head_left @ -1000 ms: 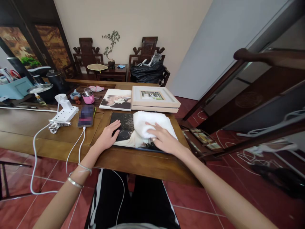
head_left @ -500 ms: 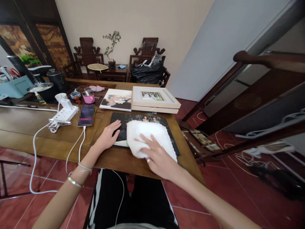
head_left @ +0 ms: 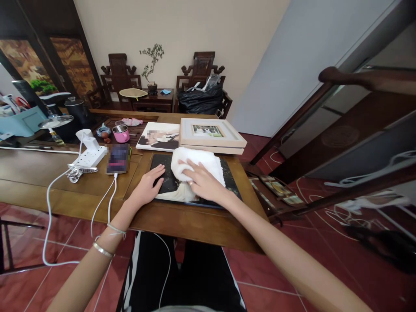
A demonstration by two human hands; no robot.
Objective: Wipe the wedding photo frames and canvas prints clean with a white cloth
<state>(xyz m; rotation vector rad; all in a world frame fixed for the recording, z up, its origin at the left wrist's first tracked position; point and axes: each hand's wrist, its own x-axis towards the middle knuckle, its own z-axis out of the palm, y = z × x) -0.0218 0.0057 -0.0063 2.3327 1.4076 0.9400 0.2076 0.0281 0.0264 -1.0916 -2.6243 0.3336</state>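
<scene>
A dark glossy photo print (head_left: 169,184) lies flat on the wooden table (head_left: 48,177) in front of me. My left hand (head_left: 147,186) rests on its left edge, fingers flat and apart. My right hand (head_left: 199,184) presses a white fluffy cloth (head_left: 198,162) onto the print's far middle part, fingers spread over the cloth. The cloth hides much of the print.
Behind the print lie a second photo print (head_left: 159,136) and a stack of light wooden frames (head_left: 211,136). To the left are a phone (head_left: 118,158) on a cable, a white power strip (head_left: 89,156) and a pink cup (head_left: 121,133). The table's right edge is close to the print.
My right hand pulled the cloth toward the near edge of the print, then pushed it back to the far side and slightly left. The left hand stayed put.
</scene>
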